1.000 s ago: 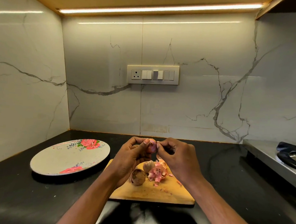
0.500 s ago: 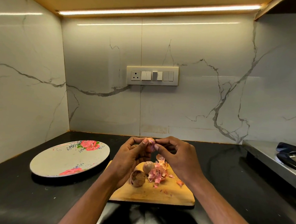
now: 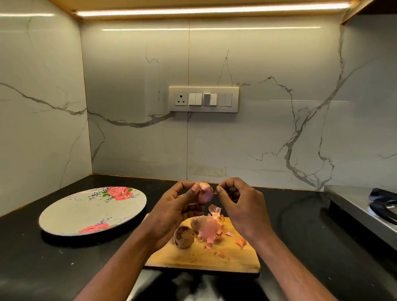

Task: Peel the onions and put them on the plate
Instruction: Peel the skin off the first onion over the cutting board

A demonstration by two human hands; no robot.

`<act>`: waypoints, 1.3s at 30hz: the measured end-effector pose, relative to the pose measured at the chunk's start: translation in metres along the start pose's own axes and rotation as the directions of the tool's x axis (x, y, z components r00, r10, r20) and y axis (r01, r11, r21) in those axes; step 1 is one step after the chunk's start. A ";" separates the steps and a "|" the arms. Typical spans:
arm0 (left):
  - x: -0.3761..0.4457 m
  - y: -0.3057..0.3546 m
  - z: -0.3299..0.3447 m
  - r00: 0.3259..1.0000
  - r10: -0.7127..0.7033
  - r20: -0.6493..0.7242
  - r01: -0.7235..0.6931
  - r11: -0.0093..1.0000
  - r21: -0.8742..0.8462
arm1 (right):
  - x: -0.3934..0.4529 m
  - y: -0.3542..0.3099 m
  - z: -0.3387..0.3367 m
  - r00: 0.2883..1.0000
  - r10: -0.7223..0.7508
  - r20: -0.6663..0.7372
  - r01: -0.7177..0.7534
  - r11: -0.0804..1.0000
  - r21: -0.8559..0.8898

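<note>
Your left hand (image 3: 177,209) grips a nearly peeled onion (image 3: 205,192) above the cutting board (image 3: 209,255) while your right hand (image 3: 240,206) pinches a scrap of skin, two unpeeled onions (image 3: 184,237) wait, and the plate (image 3: 91,211) holds none.

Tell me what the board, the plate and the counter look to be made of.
Board: wood, likely; matte tan surface with darker stains and a thick edge.
Plate: glazed ceramic or melamine, can't tell which; smooth off-white face with printed pink roses.
Counter: polished black stone, probably granite; glossy and reflecting light near the front edge.
</note>
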State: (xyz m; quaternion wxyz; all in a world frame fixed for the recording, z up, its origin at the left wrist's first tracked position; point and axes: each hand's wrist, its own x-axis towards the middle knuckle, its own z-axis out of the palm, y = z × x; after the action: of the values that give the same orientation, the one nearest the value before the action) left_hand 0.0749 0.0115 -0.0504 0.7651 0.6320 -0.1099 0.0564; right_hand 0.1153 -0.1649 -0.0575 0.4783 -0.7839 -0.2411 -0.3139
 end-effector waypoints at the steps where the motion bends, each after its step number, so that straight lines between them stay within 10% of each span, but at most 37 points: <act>1: 0.000 0.000 0.000 1.000 -0.001 0.006 0.001 1.000 -0.020 | 0.001 0.004 -0.001 1.000 0.022 0.002 -0.022 0.999 -0.028; 9: 0.000 0.001 0.000 1.000 -0.005 -0.001 0.005 0.991 -0.132 | 0.000 0.015 -0.001 0.973 0.091 0.211 -0.063 0.988 -0.139; 23: 0.002 -0.003 -0.001 0.999 0.007 -0.036 -0.009 0.999 -0.053 | -0.003 -0.004 0.000 0.991 -0.117 0.059 0.118 0.993 -0.009; 39: 0.001 -0.003 0.001 1.000 0.012 0.002 -0.012 0.998 -0.055 | -0.002 -0.003 0.004 1.000 -0.018 0.003 0.017 0.998 0.055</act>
State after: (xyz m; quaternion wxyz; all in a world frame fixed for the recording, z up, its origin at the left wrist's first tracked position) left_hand 0.0764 0.0101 -0.0527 0.7818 0.6100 -0.1162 0.0570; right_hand 0.1134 -0.1604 -0.0583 0.4963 -0.7690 -0.2574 -0.3098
